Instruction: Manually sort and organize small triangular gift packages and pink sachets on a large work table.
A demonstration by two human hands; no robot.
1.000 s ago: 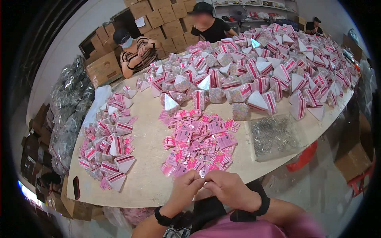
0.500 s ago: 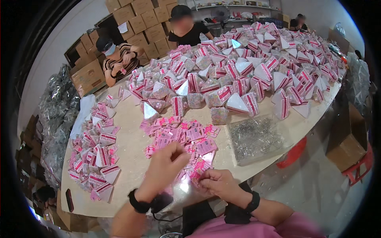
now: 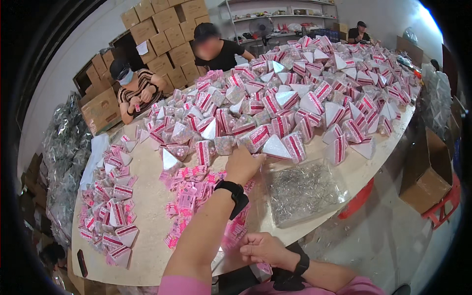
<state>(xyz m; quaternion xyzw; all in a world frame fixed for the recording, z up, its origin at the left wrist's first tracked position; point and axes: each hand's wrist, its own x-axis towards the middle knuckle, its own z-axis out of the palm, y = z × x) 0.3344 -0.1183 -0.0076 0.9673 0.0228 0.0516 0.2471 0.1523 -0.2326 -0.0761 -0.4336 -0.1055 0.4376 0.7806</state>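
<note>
My left hand (image 3: 244, 166) reaches across to the near edge of a big heap of cake-slice-shaped packs (image 3: 296, 146), white with glittery pink stripes. It covers the spot where a pack sits, and its fingertips are mostly hidden, so their grip does not show. Below it, my right hand (image 3: 265, 249) is closed near the table's front edge, with a bit of a pink card (image 3: 264, 268) showing under it. A loose pile of pink printed cards (image 3: 187, 200) lies partly beneath my left forearm.
A clear tray (image 3: 344, 197) of small metallic pieces stands right of the cards. Smaller cake-slice packs with pink cards (image 3: 117, 214) lie at the left, by a dark phone (image 3: 82, 263). Other people sit across the table. An open carton (image 3: 427, 172) stands at the right.
My left hand has moved from above the pink cards forward and right to the heap's edge. My right hand has drawn slightly toward me. The whole view has shifted.
</note>
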